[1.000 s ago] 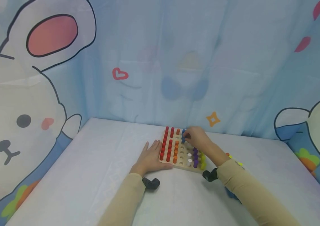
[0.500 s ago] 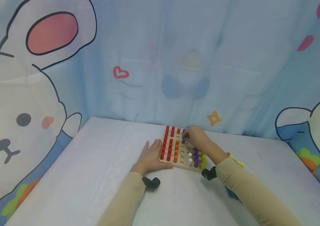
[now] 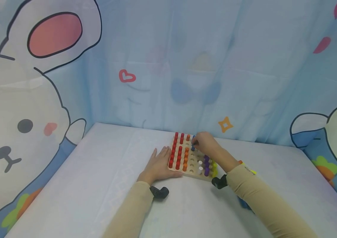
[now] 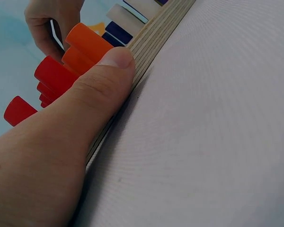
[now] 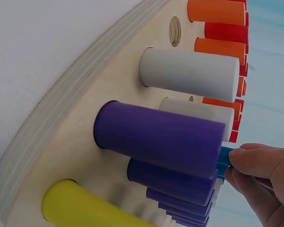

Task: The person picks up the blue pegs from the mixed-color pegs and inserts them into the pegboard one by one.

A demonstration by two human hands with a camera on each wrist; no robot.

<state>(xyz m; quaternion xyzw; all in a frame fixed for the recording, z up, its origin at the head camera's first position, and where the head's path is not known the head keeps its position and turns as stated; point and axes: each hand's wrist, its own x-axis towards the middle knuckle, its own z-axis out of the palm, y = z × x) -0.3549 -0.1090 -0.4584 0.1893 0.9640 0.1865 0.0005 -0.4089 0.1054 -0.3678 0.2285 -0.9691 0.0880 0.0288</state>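
A wooden pegboard [image 3: 196, 176] with rows of coloured pegs lies on the white table. My left hand [image 3: 155, 168] rests at its near left corner, fingers straight along the left side. In the left wrist view the thumb [image 4: 97, 90] lies on the board's front edge, beside the orange pegs [image 4: 90, 42]. At the far part of the board my right hand [image 3: 206, 144] pinches a blue peg [image 5: 223, 161] between thumb and fingertips, in the row with blue pegs. The lower end of that peg is hidden behind purple pegs [image 5: 161, 137] in the right wrist view.
Red pegs [image 3: 178, 162] fill the left rows. White pegs [image 3: 200, 170] and yellow pegs [image 3: 214, 170] stand toward the right. Beyond the right forearm, a blue object [image 3: 243, 204] and yellow and orange pieces [image 3: 252, 172] are partly covered. A printed curtain [image 3: 156, 66] hangs behind the table.
The head view has shifted very slightly. Both hands stay in nearly the same place, the right one still at the blue pegs.
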